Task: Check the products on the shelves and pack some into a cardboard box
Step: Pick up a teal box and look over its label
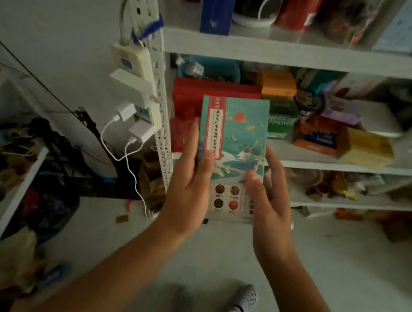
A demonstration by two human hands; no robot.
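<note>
Item: one teal product box (232, 143), flat and upright, its printed front turned toward us, a red vertical title strip down its left margin and four small round pictures on the pale lower panel. We hold it in both hands, clear of the shelf. The left hand (191, 180) grips the left edge with the thumb laid on the front face, and the right hand (270, 197) grips the lower right edge the same way, its fingers tucked behind. Just beyond the grip, and partly hidden by the held box, a red box (207, 93) stands on the middle shelf (328, 161). Further right of the grip on that shelf are an orange box (276, 82) and a gold box (366, 149), among other packages too blurred to list. Above the grip, a blue box (218, 2) stands on the upper shelf. To the left of the grip, a power strip (136, 80) is fixed to the shelf upright, with a white cable (131, 162) hanging down from it. Below the grip is the pale floor and one grey shoe (247, 298). Step in hand, as we judge it: checking, with the label being read. No cardboard box is in view, so the next move calls for finding it, keeping the two-handed hold, and carrying this item away from the shelf to set it in flat.
</note>
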